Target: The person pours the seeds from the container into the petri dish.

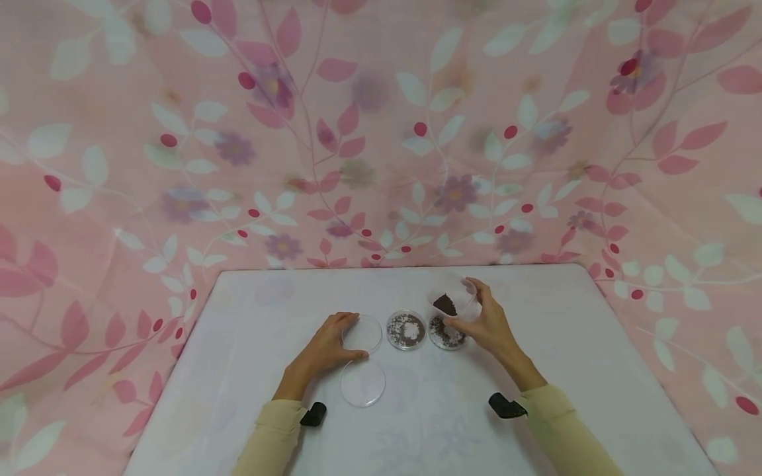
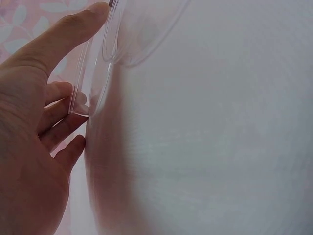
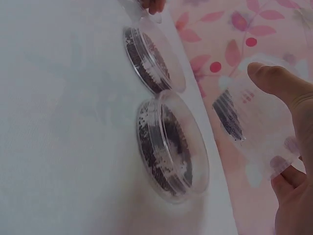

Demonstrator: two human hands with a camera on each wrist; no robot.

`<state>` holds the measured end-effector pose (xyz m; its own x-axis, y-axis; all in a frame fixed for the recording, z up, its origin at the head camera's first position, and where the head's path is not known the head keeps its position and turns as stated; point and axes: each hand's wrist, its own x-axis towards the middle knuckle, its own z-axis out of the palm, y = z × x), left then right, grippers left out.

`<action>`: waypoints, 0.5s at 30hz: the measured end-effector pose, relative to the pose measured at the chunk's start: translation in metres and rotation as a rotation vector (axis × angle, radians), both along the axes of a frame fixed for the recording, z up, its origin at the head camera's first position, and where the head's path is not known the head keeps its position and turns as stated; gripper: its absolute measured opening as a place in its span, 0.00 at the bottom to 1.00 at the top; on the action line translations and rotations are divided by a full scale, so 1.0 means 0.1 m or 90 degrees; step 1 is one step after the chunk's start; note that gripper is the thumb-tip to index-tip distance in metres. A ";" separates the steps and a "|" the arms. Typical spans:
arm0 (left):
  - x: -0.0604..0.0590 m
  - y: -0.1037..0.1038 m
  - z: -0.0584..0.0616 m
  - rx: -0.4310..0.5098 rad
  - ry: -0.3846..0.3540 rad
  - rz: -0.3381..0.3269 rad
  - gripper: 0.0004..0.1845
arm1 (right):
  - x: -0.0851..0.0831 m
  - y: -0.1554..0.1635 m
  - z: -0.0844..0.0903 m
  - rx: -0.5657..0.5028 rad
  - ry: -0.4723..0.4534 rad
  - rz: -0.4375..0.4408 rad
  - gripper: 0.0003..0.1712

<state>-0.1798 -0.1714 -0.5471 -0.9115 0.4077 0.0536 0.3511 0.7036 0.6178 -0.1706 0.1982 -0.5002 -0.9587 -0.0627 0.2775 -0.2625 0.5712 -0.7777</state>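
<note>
My right hand (image 1: 491, 325) holds a clear plastic cup (image 3: 261, 115) tilted, with dark grains (image 1: 444, 305) gathered along one side of it. Below the cup stands a round clear petri dish (image 3: 171, 152) with dark grains and white bits. Touching or close beside it is a second filled petri dish (image 1: 407, 330), with a white patch in its middle. On the left, my left hand (image 1: 324, 345) grips an empty clear petri dish (image 1: 370, 335) by its edge, thumb on the near side and fingers on the far side. A clear round lid or dish (image 1: 363, 383) lies just in front.
A white cloth covers the table (image 1: 440, 423), whose back edge runs close behind the dishes. Pink floral fabric (image 1: 381, 132) hangs behind and at both sides. A black wrist device (image 1: 507, 406) sits by the right sleeve, another (image 1: 313, 414) by the left.
</note>
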 end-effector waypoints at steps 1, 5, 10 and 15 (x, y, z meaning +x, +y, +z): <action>0.00 0.00 0.00 0.003 0.002 -0.001 0.50 | -0.01 -0.04 0.01 0.003 -0.001 0.005 0.57; -0.01 0.00 0.00 0.001 -0.008 0.001 0.51 | -0.08 -0.21 0.05 0.013 0.012 0.024 0.57; -0.02 -0.01 -0.01 -0.010 -0.019 0.005 0.51 | -0.15 -0.41 0.07 0.041 0.036 0.050 0.58; -0.03 -0.02 -0.02 -0.016 -0.025 0.007 0.51 | -0.19 -0.58 0.08 0.081 0.033 0.076 0.60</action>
<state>-0.1827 -0.1734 -0.5495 -0.9169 0.3991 0.0073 0.3196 0.7230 0.6125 -0.1899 0.1402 -0.4918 -0.9269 -0.2134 0.3086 -0.3722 0.6268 -0.6845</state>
